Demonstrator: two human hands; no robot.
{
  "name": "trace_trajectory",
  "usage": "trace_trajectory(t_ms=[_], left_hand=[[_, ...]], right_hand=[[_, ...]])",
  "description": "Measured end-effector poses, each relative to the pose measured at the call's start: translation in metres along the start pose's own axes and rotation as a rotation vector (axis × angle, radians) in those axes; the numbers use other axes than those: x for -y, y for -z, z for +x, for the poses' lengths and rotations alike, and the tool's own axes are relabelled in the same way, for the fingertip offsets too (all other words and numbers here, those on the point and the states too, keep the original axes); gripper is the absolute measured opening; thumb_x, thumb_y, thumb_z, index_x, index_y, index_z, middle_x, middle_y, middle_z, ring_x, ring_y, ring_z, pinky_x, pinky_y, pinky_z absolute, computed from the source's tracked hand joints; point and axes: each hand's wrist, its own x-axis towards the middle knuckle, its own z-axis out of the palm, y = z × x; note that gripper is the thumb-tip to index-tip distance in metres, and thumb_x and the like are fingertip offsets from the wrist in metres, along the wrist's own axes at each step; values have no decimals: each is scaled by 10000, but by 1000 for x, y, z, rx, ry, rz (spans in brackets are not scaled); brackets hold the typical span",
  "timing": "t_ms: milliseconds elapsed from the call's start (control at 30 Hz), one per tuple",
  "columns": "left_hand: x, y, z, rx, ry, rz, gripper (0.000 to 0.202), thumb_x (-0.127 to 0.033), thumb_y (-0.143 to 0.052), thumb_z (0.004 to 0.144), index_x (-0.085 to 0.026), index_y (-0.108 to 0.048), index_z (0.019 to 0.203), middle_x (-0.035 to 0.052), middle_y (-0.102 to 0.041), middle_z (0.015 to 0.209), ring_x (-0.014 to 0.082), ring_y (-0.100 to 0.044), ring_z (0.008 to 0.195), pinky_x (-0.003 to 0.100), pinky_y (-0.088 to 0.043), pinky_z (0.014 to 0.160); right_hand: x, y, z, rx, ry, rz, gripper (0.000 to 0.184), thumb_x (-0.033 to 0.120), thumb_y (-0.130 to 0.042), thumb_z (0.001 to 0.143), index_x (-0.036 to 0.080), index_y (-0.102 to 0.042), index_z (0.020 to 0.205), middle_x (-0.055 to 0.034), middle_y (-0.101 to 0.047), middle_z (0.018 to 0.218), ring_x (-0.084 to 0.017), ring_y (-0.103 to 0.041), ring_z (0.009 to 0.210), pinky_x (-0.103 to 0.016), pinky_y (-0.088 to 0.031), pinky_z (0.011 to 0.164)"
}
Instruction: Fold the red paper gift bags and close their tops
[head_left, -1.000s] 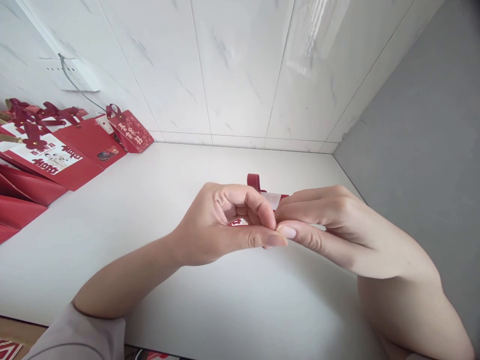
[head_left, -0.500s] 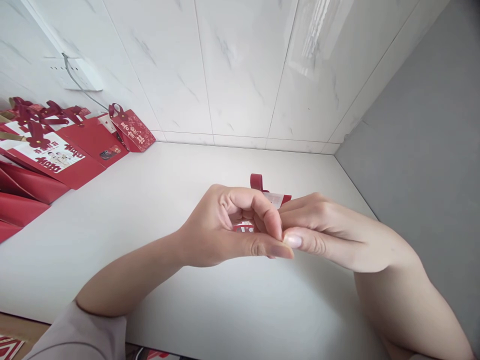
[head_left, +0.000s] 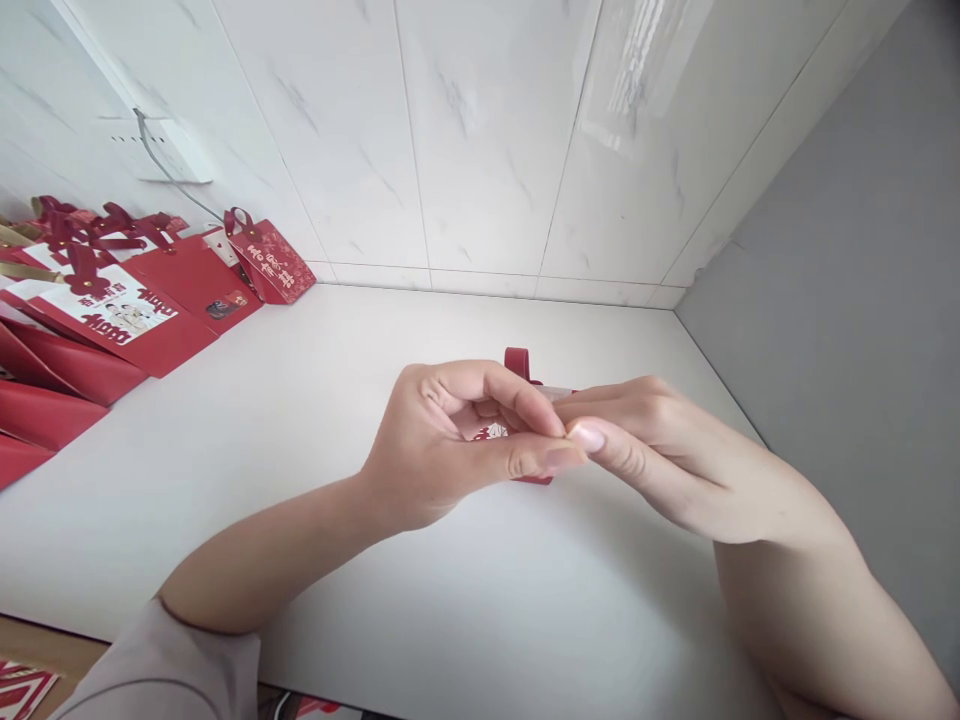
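Note:
My left hand [head_left: 457, 445] and my right hand [head_left: 667, 455] meet fingertip to fingertip above the middle of the white table [head_left: 315, 420]. Both are pinched closed on something too small to make out between thumbs and forefingers. Just behind and under them lies a small red gift bag [head_left: 517, 400] with a red handle and white print; my hands hide most of it. I cannot tell whether the fingers touch the bag.
A pile of red gift bags [head_left: 112, 300] with ribbon handles lies at the far left, one small bag [head_left: 270, 262] leaning by the marble-tiled wall. A wall socket with a cable [head_left: 161, 150] is above them. A grey wall [head_left: 847, 260] bounds the right side.
Both hands stay pinched together and have shifted slightly; the pinch point has risen a little, and more of the red bag shows beneath the left hand.

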Motion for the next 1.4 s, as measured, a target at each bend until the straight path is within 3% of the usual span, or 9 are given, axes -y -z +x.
trace_trajectory(t_ms=[100,233,367,567,900,1200,1400], left_hand=[[0,0,0,-2,-8,11,193,-219,-832,712,-144,-658,748,37,-691,676,168,-682,630,299,-590,599],[2,2,-1,128,-32,-27,188,-212,-801,751,-144,-626,764,38,-680,656,188,-687,612,355,-594,631],[4,3,-2,163,-47,-58,187,-234,-778,783,-148,-612,787,34,-686,649,189,-696,584,381,-599,683],[3,1,-2,222,4,-117,210,-282,-759,808,-146,-599,807,29,-676,626,213,-710,575,333,-592,578],[2,1,-2,224,0,-118,237,-316,-769,795,-141,-610,808,36,-690,684,213,-715,577,325,-589,570],[2,0,-3,170,-42,-53,249,-310,-817,739,-143,-634,760,36,-681,665,186,-698,573,296,-576,571],[4,2,-2,133,16,-2,280,-344,-843,696,-151,-641,695,51,-687,652,196,-695,614,323,-586,607]], right_hand=[[4,0,-1,-32,-33,-26,440,395,-313,1053,206,-592,770,-8,-577,712,-126,-519,641,-284,-460,699],[5,1,1,65,-21,91,465,402,-309,1054,202,-657,818,-23,-654,759,-136,-606,726,-299,-484,782],[0,-1,4,136,-30,236,519,414,-301,1055,176,-701,825,-42,-693,755,-142,-633,729,-313,-493,797],[-10,-2,5,244,-51,413,569,466,-305,1046,134,-732,868,-79,-719,752,-170,-664,761,-330,-522,808],[-18,-5,5,349,-56,596,592,495,-305,1038,117,-745,916,-94,-738,809,-163,-673,737,-310,-552,766],[-17,-10,13,481,-42,674,739,575,-199,1021,93,-733,855,-114,-730,731,-185,-696,732,-318,-565,764],[-18,-13,15,498,-39,668,789,618,-154,1004,111,-730,820,-109,-736,737,-186,-703,764,-314,-564,797]])
